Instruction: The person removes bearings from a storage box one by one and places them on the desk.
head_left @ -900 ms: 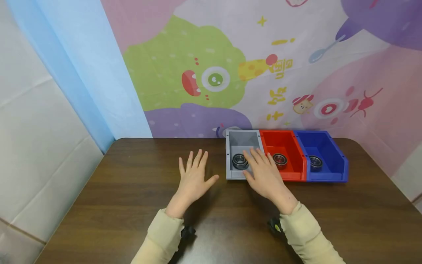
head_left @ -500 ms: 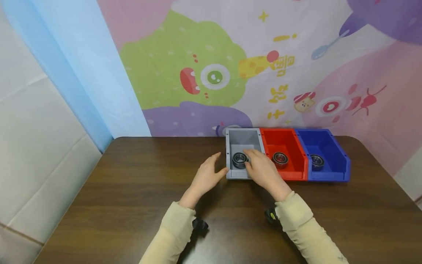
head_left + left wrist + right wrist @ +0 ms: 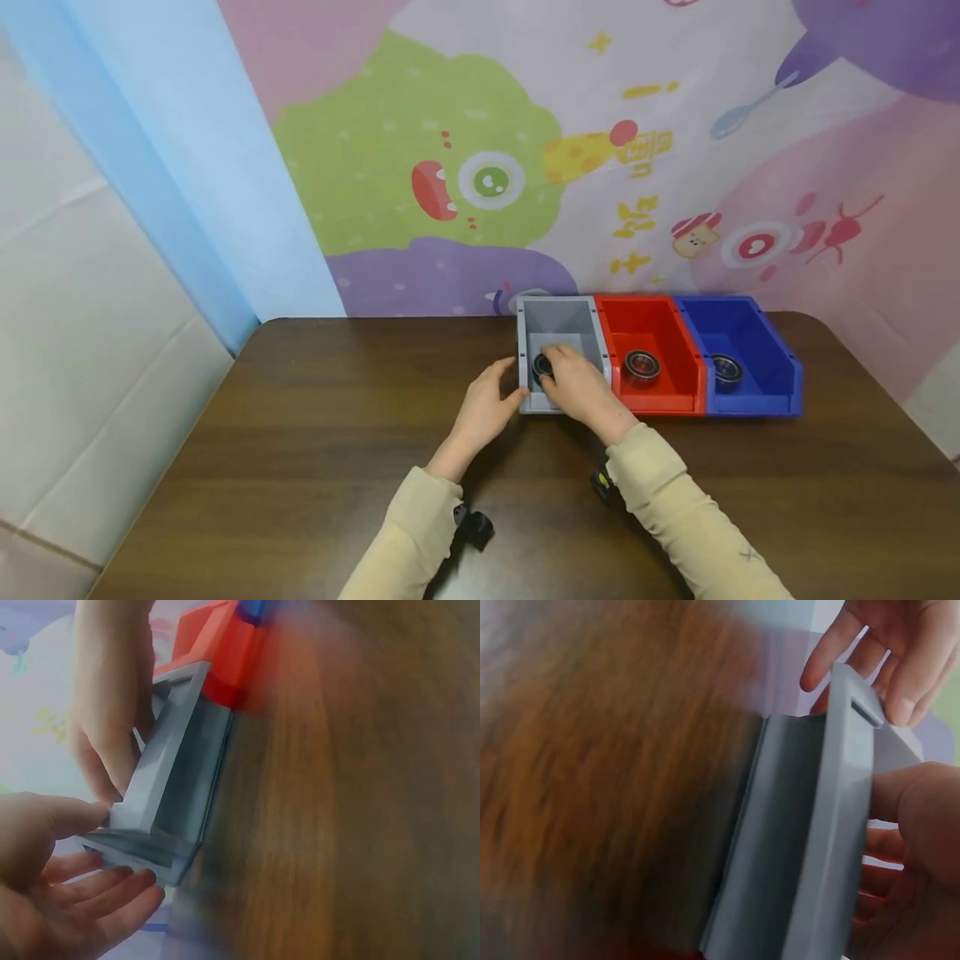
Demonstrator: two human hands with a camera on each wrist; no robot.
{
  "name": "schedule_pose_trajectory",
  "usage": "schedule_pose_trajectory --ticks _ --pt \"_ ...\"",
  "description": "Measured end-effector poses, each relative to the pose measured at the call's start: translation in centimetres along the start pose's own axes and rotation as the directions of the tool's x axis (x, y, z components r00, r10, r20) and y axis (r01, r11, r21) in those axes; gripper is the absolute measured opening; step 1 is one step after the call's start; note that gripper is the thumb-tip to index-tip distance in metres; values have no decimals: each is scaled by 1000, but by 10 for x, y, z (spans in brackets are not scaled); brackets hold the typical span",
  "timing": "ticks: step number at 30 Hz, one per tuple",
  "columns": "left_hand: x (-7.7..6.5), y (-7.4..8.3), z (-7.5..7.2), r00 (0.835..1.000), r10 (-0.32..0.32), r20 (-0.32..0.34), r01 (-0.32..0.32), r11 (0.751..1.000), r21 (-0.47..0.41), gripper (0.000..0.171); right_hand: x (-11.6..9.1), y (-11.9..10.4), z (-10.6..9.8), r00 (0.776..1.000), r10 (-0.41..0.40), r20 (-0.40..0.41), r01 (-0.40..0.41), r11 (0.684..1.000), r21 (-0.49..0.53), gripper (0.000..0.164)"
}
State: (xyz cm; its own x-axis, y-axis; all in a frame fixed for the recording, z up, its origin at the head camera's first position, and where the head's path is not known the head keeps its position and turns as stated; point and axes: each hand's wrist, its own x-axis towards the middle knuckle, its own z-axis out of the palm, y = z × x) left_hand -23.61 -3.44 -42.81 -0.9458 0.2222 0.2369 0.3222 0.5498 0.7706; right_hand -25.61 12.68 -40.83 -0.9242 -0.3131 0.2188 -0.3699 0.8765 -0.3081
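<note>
My right hand point(image 3: 581, 387) reaches down into the grey storage bin point(image 3: 564, 315). Its thumb and fingers grip a ball bearing point(image 3: 541, 367) lying near the front of that bin, and they cover most of the ring. At the bin's left front corner, my left hand point(image 3: 483, 410) holds the side wall. In the left wrist view, the left thumb point(image 3: 79, 817) rests on the rim while the other fingers point(image 3: 120, 896) lie along the outer side. From the right wrist, the bin's front lip point(image 3: 840, 802) hides the bearing and the right fingertips.
Directly right of the grey bin stand a red bin point(image 3: 637, 312) and a blue bin point(image 3: 716, 317), side by side. Each contains one bearing: one bearing point(image 3: 642, 366) in red, another bearing point(image 3: 727, 372) in blue. The brown table point(image 3: 322, 450) meets a cartoon-printed curtain point(image 3: 420, 108) behind.
My left hand has moved right, from above the table to the grey bin's side. My right hand has lowered into the bin, its fingers going from spread to curled around the bearing.
</note>
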Motion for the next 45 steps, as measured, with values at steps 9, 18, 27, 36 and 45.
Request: schedule_pose_trajectory --ticks 9,18,27,36,45 --pt "2 -4 6 999 -40 35 46 981 -191 33 5 5 9 998 58 38 -60 997 54 46" --pt "1 0 0 989 -111 99 137 938 -318 48 10 5 8 989 112 98 -120 990 77 55" --pt "1 -9 9 991 -94 90 121 917 -381 55 10 4 11 984 150 93 -159 981 107 54" --pt "-3 3 -2 990 -96 107 130 911 -391 51 9 2 13 984 161 80 -171 975 140 51" --pt "-9 22 -13 988 -95 123 136 911 -389 49 8 2 12 986 163 20 -165 973 160 50"
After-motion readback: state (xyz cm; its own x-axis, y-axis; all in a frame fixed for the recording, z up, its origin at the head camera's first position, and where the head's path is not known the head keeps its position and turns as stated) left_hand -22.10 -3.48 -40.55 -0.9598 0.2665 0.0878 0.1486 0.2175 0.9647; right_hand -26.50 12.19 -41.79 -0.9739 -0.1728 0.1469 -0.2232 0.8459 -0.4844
